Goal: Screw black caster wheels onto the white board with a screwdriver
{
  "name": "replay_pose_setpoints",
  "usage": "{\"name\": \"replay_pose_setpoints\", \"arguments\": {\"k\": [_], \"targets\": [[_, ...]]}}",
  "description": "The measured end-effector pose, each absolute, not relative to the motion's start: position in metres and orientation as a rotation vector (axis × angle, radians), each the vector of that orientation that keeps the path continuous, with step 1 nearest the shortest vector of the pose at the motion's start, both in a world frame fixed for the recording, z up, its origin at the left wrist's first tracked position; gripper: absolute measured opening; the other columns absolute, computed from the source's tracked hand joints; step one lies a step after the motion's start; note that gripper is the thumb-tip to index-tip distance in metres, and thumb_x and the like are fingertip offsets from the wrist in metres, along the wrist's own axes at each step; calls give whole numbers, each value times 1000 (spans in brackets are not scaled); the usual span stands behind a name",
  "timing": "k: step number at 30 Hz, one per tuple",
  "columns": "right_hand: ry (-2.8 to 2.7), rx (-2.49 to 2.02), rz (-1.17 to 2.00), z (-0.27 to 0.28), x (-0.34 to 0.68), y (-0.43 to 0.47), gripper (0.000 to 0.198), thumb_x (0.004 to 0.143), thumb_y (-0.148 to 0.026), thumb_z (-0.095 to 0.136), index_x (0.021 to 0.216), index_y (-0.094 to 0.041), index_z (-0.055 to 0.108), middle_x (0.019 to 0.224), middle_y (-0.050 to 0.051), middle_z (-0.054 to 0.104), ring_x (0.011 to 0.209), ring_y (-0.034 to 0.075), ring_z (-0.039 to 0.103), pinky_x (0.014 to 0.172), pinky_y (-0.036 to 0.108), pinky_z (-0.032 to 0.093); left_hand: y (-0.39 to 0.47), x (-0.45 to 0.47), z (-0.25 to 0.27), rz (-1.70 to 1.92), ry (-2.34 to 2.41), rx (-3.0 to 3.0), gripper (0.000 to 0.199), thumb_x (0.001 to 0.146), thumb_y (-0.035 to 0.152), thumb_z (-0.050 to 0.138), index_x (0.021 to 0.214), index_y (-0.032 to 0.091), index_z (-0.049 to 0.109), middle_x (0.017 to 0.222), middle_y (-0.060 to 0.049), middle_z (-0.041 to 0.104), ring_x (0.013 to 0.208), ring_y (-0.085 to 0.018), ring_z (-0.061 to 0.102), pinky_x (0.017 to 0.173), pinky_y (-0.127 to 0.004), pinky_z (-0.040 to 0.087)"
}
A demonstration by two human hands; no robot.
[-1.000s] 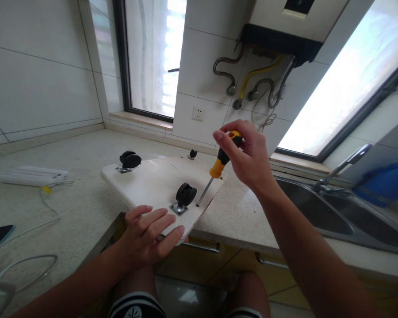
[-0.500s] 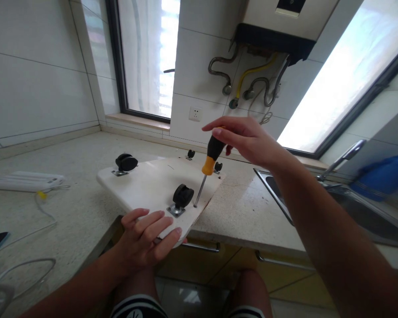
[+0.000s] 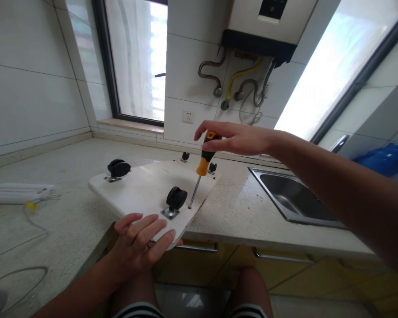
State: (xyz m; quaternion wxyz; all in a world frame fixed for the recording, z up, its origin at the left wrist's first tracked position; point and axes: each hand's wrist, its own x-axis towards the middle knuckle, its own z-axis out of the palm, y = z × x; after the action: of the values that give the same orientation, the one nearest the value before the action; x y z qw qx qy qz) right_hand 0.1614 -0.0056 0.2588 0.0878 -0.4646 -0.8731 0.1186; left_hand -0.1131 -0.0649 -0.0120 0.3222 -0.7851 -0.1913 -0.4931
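Observation:
A white board [image 3: 142, 183] lies on the counter, its near corner jutting past the edge, with black casters on metal plates facing up. My left hand [image 3: 142, 238] grips that near corner, fingers on top. Just beyond those fingers stands the nearest caster [image 3: 176, 198]; another caster [image 3: 118, 168] sits at the left, and two smaller-looking ones are at the far end. In my right hand [image 3: 228, 138] is a black and yellow screwdriver [image 3: 203, 162], held by its handle and tilted. Its tip meets a small dark spot, perhaps a screw head, on the board right of the nearest caster.
To the right a steel sink [image 3: 292, 194] is set into the counter [image 3: 232, 212]. A white power bank-like box [image 3: 20, 193] with a cable lies at the left. Drawer handles [image 3: 199, 248] run below the counter edge. A water heater [image 3: 258, 26] hangs on the wall.
My right hand has turned around the screwdriver handle, with wrist and forearm now more level. The tip stays at the same spot. The whole view has shifted slightly; my left hand keeps its grip.

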Motion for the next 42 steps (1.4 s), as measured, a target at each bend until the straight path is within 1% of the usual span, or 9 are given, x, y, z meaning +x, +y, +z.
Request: {"name": "replay_pose_setpoints", "arguments": {"k": [2,6,10,14,19,23,27,39,42], "targets": [[-2617,-1388,463,260,157,-7,40,102,-50,67,133,-25,63,106,5,74,84,17,65,73,32,50,-64,-113,-13,-1292,-502,-2063,43,88,36,97,111,24,63,111,-4,69,103,-23,67,97,-47,46],[-2562,-1490,240,263,147,-10,40,98,-59,69,98,-19,68,85,4,68,73,15,58,66,32,44,-65,-113,-14,-1284,-494,-2050,42,89,36,97,111,24,63,110,-4,70,101,-23,67,97,-46,46],[-2618,-1383,537,267,143,-10,36,98,-36,74,130,-22,67,110,5,71,84,15,62,70,31,50,-65,-113,-15,-1290,-520,-2035,42,89,35,96,113,26,63,110,-4,71,102,-23,68,99,-46,47],[-2621,-1348,480,266,144,-6,33,100,-50,72,106,-18,70,96,5,72,78,15,63,70,32,49,-64,-112,-16,-1296,-497,-2022,40,90,37,95,112,25,63,108,-4,72,101,-23,68,100,-46,46],[-2620,-1277,643,263,149,-4,43,96,-38,79,132,-25,61,111,4,72,88,15,65,71,29,52,-63,-113,-16,-1301,-504,-2018,40,91,37,94,113,26,63,106,-4,72,100,-22,69,102,-45,46],[-2578,-1380,444,261,149,-3,38,98,-57,73,104,-20,64,90,3,72,73,14,65,68,31,50,-64,-113,-15,-1276,-512,-2010,44,88,36,97,113,27,62,104,-3,74,98,-23,70,101,-44,47],[-2601,-1371,596,263,149,-5,54,90,-52,84,130,-26,59,109,3,76,88,16,70,76,31,55,-63,-112,-15,-1289,-504,-2012,43,89,34,96,113,26,62,104,-4,74,98,-23,71,100,-45,48],[-2501,-1536,517,261,155,-6,48,89,-60,82,110,-20,65,97,7,77,75,16,68,65,32,52,-65,-112,-13,-1281,-486,-2030,43,90,35,96,113,24,62,107,-6,72,101,-25,69,97,-48,47],[-2500,-1474,679,260,156,-7,57,82,-52,92,123,-24,65,110,5,79,81,15,70,69,30,55,-65,-112,-12,-1279,-476,-2024,42,89,33,96,112,23,62,109,-7,70,101,-25,68,95,-48,47]]}}
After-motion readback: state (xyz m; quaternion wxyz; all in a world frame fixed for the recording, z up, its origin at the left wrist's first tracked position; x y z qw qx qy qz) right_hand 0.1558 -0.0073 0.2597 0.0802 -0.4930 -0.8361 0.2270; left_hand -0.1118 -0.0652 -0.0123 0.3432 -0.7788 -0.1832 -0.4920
